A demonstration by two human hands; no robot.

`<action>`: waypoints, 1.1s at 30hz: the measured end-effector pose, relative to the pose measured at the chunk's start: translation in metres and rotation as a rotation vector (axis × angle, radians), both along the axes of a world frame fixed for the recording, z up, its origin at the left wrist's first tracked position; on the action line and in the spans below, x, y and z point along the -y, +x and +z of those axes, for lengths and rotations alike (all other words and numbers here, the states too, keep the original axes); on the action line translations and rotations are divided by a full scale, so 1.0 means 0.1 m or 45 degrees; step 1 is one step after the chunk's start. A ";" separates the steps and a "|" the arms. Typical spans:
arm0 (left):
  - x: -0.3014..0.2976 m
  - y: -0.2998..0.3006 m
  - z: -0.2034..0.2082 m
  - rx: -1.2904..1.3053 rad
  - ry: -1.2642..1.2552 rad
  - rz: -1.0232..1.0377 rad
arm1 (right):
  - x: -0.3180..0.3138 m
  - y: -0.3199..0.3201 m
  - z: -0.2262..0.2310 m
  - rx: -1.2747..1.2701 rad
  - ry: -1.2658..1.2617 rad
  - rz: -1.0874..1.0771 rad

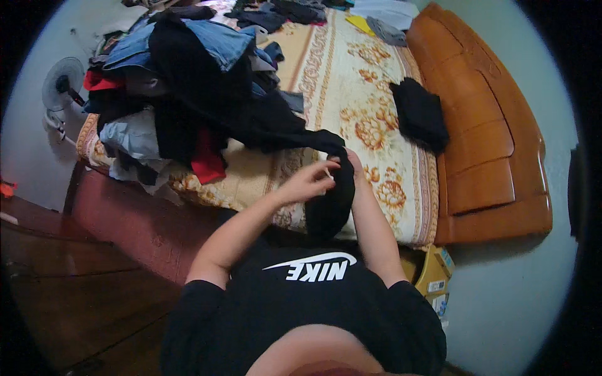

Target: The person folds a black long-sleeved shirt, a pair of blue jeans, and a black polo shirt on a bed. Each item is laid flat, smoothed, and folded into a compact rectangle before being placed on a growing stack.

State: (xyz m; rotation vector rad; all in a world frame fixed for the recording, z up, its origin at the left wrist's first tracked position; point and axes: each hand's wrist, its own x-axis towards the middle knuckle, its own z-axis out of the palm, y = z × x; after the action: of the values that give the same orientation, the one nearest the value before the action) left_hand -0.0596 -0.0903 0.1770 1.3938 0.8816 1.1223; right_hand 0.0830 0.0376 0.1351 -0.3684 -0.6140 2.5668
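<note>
A long black garment point(340, 197) stretches from the clothes pile to my hands, and its near end hangs over the bed's front edge. Whether it is trousers or a top I cannot tell. My right hand point(355, 164) grips it from the right side, its fingers mostly behind the cloth. From the left, my left hand point(311, 180) takes the cloth's edge between bent fingers, with the thumb a little apart. The large heap of clothes point(135, 81), with denim, red, white and black pieces, lies on the left of the bed. Beyond my right hand rests a folded black garment point(419, 114).
The bed point(370, 119) has a flowered cream cover, and a brown wooden headboard point(486, 138) borders its right side. A fan point(64, 84) stands past the left edge. More clothes point(295, 10) lie at the far end. Cardboard boxes point(433, 272) sit near my right elbow.
</note>
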 end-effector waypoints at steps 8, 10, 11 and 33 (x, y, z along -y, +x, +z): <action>-0.11 -1.23 -0.95 -1.907 -0.052 0.778 | 0.48 1.10 -0.40 0.595 0.131 -0.294; -0.09 -1.49 -1.37 -2.353 -0.051 0.535 | 0.63 1.12 -0.29 0.501 0.138 -0.308; -0.09 -1.47 -1.39 -2.326 -0.103 0.481 | 0.68 1.24 -0.27 0.506 0.200 -0.261; 0.05 0.98 -1.14 0.073 -0.729 -0.040 | -0.72 2.52 -0.26 2.085 1.106 -0.568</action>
State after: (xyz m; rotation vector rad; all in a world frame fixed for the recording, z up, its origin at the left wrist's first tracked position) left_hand 0.0386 -0.0948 0.0630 0.8947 1.0345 0.7932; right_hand 0.3350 0.1098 0.1089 -1.9156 -1.7169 0.8892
